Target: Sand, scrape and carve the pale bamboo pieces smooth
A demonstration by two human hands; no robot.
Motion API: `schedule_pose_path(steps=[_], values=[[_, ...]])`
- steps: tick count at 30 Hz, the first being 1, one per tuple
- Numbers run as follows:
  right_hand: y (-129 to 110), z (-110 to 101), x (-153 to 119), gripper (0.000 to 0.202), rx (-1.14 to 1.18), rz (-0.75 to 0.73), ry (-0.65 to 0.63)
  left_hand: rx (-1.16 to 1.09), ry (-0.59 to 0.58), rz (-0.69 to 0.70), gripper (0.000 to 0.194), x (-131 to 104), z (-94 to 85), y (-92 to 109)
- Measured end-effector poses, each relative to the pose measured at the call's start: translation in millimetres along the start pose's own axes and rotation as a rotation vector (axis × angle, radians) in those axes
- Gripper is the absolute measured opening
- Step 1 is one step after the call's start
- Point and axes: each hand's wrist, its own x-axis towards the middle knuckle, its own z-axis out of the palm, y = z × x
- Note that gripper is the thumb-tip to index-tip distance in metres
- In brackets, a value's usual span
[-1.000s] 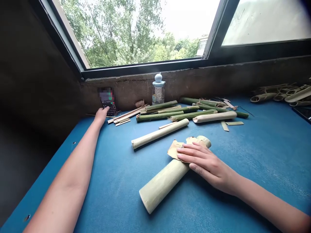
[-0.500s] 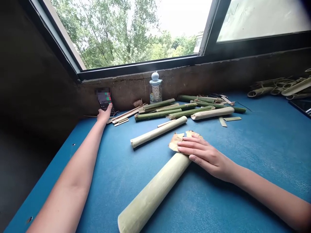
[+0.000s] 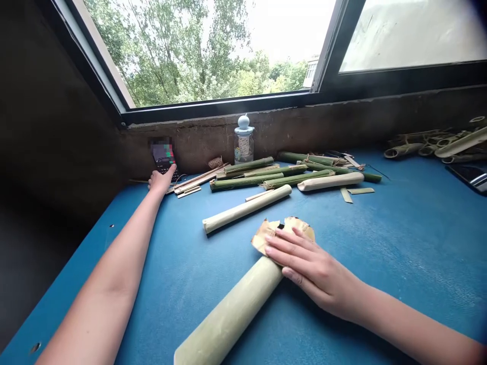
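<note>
The table (image 3: pixel 403 243) meets the wall (image 3: pixel 205 137) at its far edge, while its left edge slants up to the far left corner; a broad stretch of blue surface lies right of the right hand (image 3: pixel 315 271), and a narrower one between the left arm (image 3: pixel 122 268) and the thick bamboo piece (image 3: pixel 230 317); green sticks (image 3: pixel 243 181) and a jar (image 3: pixel 244 144) stand in the way along the far edge, a slim pale stick (image 3: pixel 247 209) just in front; the right hand lies over a tan sheet (image 3: pixel 300 225), fingers stretched and nearly together; under both is the thick bamboo piece, slanting out past the bottom of view; the left hand (image 3: pixel 160 181), at the far left corner, has its thumb at a phone (image 3: pixel 163 154) leaning on the wall; whether it grips the phone I cannot tell
</note>
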Motion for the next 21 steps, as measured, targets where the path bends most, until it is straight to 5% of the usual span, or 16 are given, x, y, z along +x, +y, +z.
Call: schedule_pose_path(steps=[9,14,17,21], values=[[-19,-4,1,0.049,-0.042,-0.090,-0.061,-0.063,0.062,-0.201,0.098,-9,0.6,13],[-27,-13,3,0.049,0.052,-0.332,-0.271,-0.168,0.044,-0.204,0.073,-3,-5.4,6],[-12,-9,1,0.048,0.045,-0.189,-0.148,-0.212,0.037,-0.204,0.046,6,-5.1,1],[-16,-4,4,0.045,0.040,-0.065,-0.034,-0.277,0.052,-0.177,0.041,14,-2.7,-3]])
